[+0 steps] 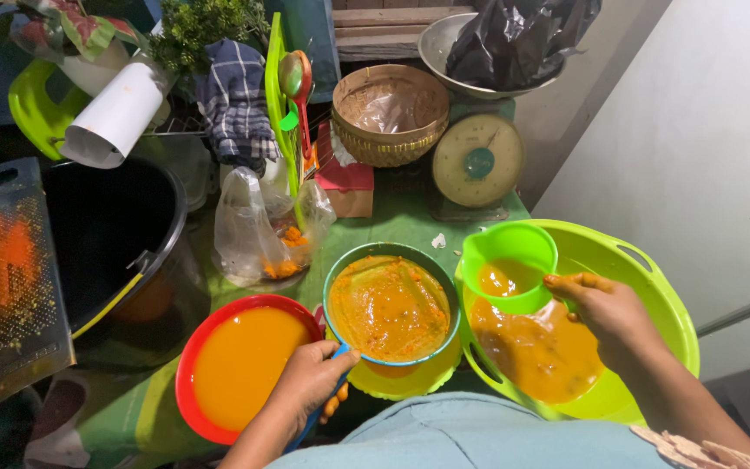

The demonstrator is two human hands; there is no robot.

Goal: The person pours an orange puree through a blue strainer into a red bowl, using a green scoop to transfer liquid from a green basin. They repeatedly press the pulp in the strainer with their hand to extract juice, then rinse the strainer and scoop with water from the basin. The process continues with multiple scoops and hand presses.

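Observation:
My left hand [307,382] grips the blue handle of a round blue-rimmed sieve [390,304], which holds wet orange pulp and rests over a yellow-green bowl [405,382]. My right hand [608,314] holds a small green dipper cup [509,265] with a little orange liquid, tilted above a large lime-green basin [635,269] of orange liquid. A red bowl [240,365] full of orange liquid stands just left of my left hand.
A big black pot [106,234] and a metal grater [10,278] sit at the left. A plastic bag with orange scraps [262,234], a woven basket [390,113], a round kitchen scale [477,159] and a metal bowl with a black bag [514,43] stand behind. A white wall is at the right.

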